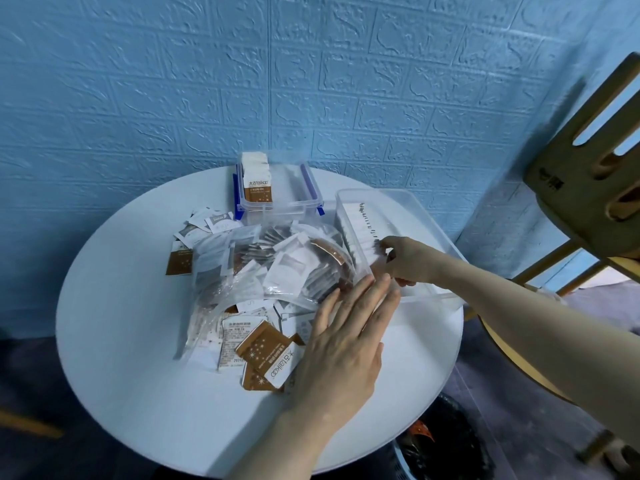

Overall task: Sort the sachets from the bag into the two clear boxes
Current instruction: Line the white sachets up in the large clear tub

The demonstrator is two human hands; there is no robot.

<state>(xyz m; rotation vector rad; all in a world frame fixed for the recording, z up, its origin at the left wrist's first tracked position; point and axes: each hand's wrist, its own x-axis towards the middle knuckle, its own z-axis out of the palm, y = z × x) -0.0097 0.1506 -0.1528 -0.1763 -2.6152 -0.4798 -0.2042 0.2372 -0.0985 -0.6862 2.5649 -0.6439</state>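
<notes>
Right now my left hand lies flat with fingers straight, stretched over the sachets spilled at the near side of the round white table; its fingertips reach the near wall of the large clear box and it grips nothing. My right hand is inside that box, fingers curled onto the near end of a row of white sachets, pinching the last ones.

That large box sits at the table's right edge, its long axis running from the far middle toward the near right, and its near right corner looks to jut past the rim. The row of white sachets stands on edge along the box's left wall, following the same axis; the rest of the box floor to the right of my hand is bare.

The small clear box with blue clips stands at the far edge against the blue wall, holding upright brown-and-white sachets packed to its left side.

The clear bag slumps in the middle of the table, just left of both hands, still full of mixed sachets. Loose sachets lie around it, some under my left palm. Open tabletop shows along the left and near edges. A wooden chair stands beyond the right edge.
</notes>
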